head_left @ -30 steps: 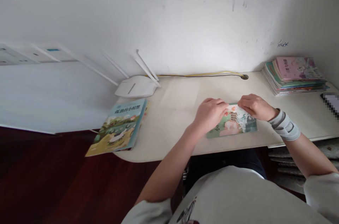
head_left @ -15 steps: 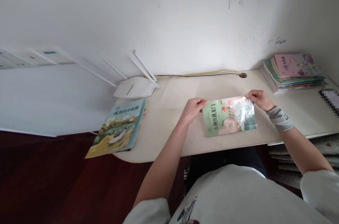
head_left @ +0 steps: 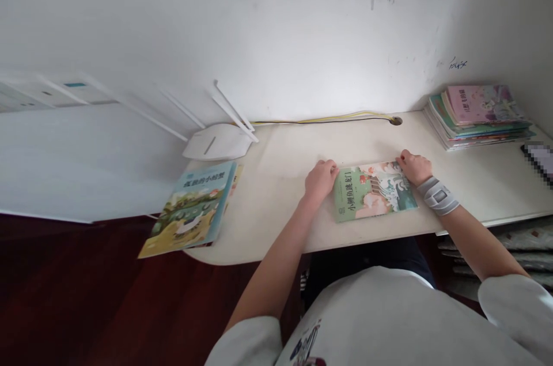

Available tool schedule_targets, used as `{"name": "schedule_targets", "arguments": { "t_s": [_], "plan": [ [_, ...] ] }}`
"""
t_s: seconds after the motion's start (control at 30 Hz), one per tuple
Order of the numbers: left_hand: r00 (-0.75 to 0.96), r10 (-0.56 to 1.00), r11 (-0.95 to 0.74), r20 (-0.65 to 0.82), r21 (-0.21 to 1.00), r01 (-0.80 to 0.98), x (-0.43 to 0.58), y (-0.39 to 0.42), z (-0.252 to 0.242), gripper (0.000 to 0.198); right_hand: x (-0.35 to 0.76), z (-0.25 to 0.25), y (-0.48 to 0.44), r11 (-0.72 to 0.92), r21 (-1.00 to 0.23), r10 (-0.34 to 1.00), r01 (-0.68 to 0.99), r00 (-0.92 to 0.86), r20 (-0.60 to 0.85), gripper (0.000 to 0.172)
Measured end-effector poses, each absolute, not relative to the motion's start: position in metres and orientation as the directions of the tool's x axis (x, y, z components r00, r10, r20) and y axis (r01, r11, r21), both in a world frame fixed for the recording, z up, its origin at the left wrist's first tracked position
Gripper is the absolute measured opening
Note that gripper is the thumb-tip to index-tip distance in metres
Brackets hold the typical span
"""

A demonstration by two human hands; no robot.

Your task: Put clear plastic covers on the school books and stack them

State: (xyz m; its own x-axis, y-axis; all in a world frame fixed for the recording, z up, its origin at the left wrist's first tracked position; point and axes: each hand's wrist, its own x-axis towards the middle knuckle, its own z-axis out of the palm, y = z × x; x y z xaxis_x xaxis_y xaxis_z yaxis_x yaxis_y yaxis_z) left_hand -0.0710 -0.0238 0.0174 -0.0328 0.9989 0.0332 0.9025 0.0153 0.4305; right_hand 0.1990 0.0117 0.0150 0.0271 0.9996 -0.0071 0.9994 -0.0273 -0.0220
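A thin picture book (head_left: 375, 193) with a green and pink cover lies sideways, low at the front of the white desk (head_left: 276, 199). My left hand (head_left: 320, 181) is closed at its upper left corner, fingers curled on the edge. At the upper right corner my right hand (head_left: 415, 168) pinches the cover's edge; a grey wrist support (head_left: 438, 196) wraps that wrist. Whether the book rests fully on the desk is hard to tell. Over to the left, a blue and yellow picture book (head_left: 190, 204) lies on top of others, overhanging the desk's rounded end.
A white router (head_left: 218, 142) with raised antennas stands at the back left. Yellow and black cables (head_left: 319, 120) run along the wall to a cable hole (head_left: 396, 121). A stack of books (head_left: 479, 118) sits at the back right, near a blurred phone-like object (head_left: 540, 161).
The book has come down flatter toward the desk, and the glare on its cover has gone. Both hands have lowered with it, my right hand turning slightly.
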Motion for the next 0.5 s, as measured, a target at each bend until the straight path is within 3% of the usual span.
{"name": "schedule_targets", "arguments": {
  "t_s": [0.23,0.37,0.43,0.5],
  "plan": [
    [0.059,0.997,-0.074,0.051,0.390,0.918,-0.064,-0.027,0.017,0.022,0.203,0.025,-0.004,0.079,0.037,0.994,0.996,-0.076,-0.083,0.029],
    [0.204,0.979,-0.197,0.028,0.417,0.887,-0.056,-0.041,0.018,0.019,0.227,0.031,-0.046,0.078,0.033,0.991,0.996,-0.073,-0.114,0.023],
    [0.287,0.958,-0.265,0.021,0.450,0.853,-0.049,-0.051,0.017,0.020,0.243,0.028,-0.076,0.016,-0.004,0.995,1.000,-0.016,-0.097,0.020],
    [0.332,0.943,-0.304,0.026,0.477,0.825,-0.042,-0.059,0.015,0.023,0.260,0.021,-0.107,-0.071,-0.128,0.996,0.989,0.063,-0.066,0.018]
  ]
}}
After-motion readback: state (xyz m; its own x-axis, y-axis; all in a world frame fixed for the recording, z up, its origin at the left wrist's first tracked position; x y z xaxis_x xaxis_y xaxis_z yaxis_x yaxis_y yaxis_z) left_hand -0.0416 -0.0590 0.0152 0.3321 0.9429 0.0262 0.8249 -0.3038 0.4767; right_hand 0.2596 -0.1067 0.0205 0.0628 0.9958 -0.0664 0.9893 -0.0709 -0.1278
